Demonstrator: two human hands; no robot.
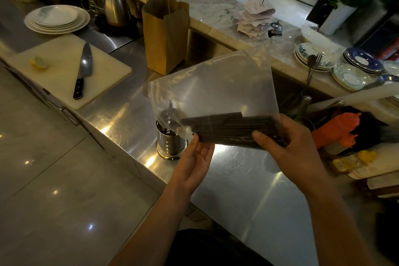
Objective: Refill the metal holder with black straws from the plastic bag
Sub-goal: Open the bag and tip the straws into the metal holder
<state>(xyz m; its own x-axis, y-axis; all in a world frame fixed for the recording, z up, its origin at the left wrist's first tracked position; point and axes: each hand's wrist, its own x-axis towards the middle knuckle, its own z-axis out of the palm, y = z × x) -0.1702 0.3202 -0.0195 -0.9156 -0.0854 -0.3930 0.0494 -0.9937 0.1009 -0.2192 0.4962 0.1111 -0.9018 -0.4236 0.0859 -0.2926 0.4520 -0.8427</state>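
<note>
The right hand point(287, 140) grips the black straws point(231, 129) through the plastic bag point(216, 84), the left hand point(196, 157) pinches its end, and the metal holder point(170, 142) beside them looks nearly empty, so refilling remains.

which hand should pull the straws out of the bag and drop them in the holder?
Left hand, probably. It sits at the straws' free end, right beside the holder. The right hand is clamped around the bag, farther away.

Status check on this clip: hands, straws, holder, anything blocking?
Left hand and right hand both grip the plastic bag. Black straws bundled inside, none transferred. Metal holder upright on the counter, partly behind the bag. Nothing blocking.
</note>
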